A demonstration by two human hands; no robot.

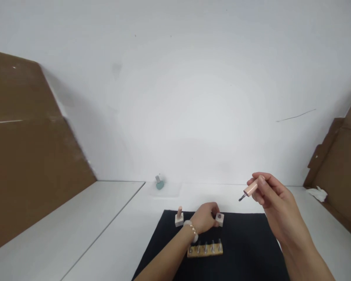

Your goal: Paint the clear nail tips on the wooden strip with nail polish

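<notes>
My right hand (276,203) is raised above the table and pinches a pale pink nail polish brush cap (250,189), its dark brush tip pointing down to the left. My left hand (206,218), with a bead bracelet on the wrist, rests on the black mat (251,249) and grips a small open square bottle (219,218). A second small bottle with a pink cap (179,217) stands to the left of that hand. A wooden holder (205,249) with several clear nail tips lies just in front of my left wrist.
A teal bottle (159,183) stands far back on the white table by the wall. Brown cardboard panels lean at the left (29,156) and right (339,164). A crumpled white tissue (317,193) lies at the right.
</notes>
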